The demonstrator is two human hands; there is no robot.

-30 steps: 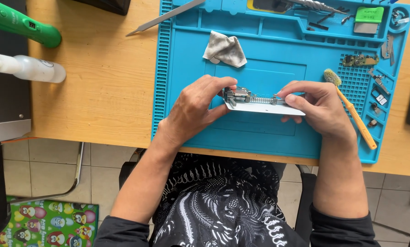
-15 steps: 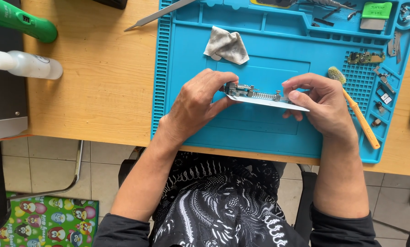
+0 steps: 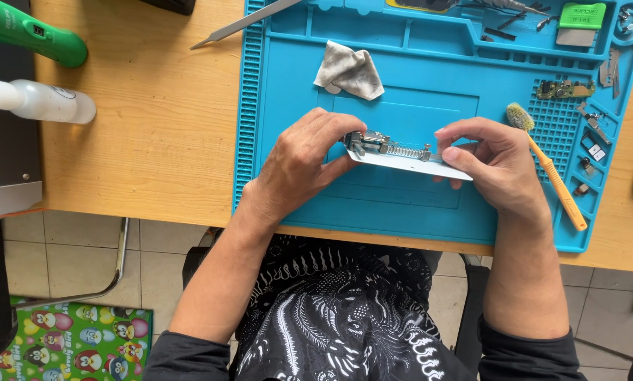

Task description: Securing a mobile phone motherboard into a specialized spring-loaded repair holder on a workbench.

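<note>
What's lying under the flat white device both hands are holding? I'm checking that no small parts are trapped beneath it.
Under the flat white device, held between the left hand and the right hand, only the blue work mat shows. The patch right beneath the device and fingers is covered, so small parts there can't be ruled out.

table: light wooden desk [image 3: 154,134], top edge to edge of view | floor: pale square tiles [image 3: 55,247] with grey joints | floor left: green printed mat [image 3: 62,346] with cartoon birds | furniture: chrome tube frame [image 3: 112,275] under desk; dark seat [image 3: 472,310] below | light: even, soft daylight, faint shadows
</note>
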